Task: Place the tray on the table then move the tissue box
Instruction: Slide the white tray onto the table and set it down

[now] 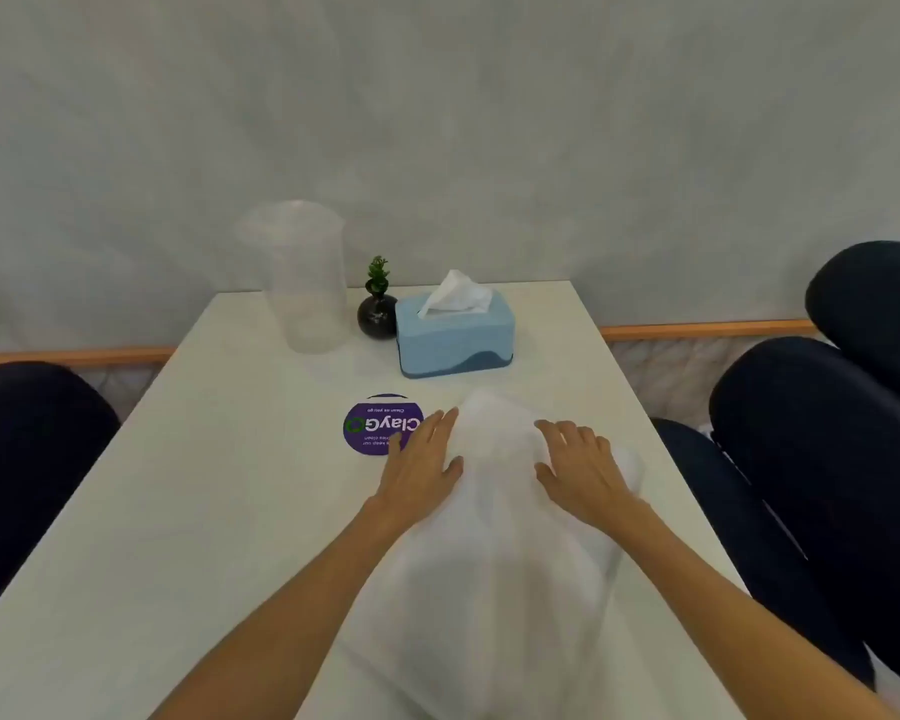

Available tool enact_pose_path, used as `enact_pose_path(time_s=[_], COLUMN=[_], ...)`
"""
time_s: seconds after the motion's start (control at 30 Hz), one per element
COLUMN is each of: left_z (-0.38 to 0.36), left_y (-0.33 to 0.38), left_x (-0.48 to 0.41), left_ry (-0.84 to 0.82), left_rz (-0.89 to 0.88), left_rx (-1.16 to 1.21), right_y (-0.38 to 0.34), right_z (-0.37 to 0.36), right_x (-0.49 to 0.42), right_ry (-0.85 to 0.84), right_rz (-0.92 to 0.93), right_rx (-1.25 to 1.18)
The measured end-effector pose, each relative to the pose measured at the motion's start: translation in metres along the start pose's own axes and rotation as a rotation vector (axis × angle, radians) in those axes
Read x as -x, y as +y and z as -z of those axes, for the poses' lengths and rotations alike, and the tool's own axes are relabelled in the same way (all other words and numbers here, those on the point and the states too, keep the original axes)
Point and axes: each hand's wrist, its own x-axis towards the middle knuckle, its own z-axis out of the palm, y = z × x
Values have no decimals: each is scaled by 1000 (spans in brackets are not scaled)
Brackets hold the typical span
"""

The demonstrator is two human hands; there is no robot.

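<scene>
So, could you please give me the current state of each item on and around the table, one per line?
tray: white, blurred, over the table, both hands on it
left hand: open, on the tray's left edge
right hand: open, resting on the tray's right part
tissue box: upright, untouched, a tissue sticking out
clear jug: upright, looks empty
plant vase: upright beside the tissue box
purple sticker: flat, partly covered by the left hand

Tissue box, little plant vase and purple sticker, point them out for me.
tissue box [455, 337]: head view, on its light blue front wall.
plant vase [377, 317]: head view, on its dark round body.
purple sticker [372, 426]: head view, on its printed face.
</scene>
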Motion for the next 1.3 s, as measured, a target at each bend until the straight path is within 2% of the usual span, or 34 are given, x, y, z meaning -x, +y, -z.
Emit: enact_pose_path(time_s=[0.17, 0.43, 0.73, 0.93, 1.0, 1.3], left_z=[-15, -20, -10, -7, -6, -17], left_y=[-18, -26, -32, -24, -21, 10], left_x=[6, 13, 10, 9, 7, 10], left_ry=[-11, 89, 33, 40, 43, 37], left_rz=[101, 81, 128, 208, 241, 360], left_rx=[29, -14, -43, -79, -82, -29], right_y=[19, 20, 21, 27, 33, 81], right_z=[-16, -21, -4, -2, -5, 15], right_x=[17, 42, 58, 62, 64, 24], right_ry=[4, 51, 67, 57, 25, 15], right_rz=[-146, -370, -523, -755, -758, -565], right_rx=[11, 14, -341, -658, -650, -538])
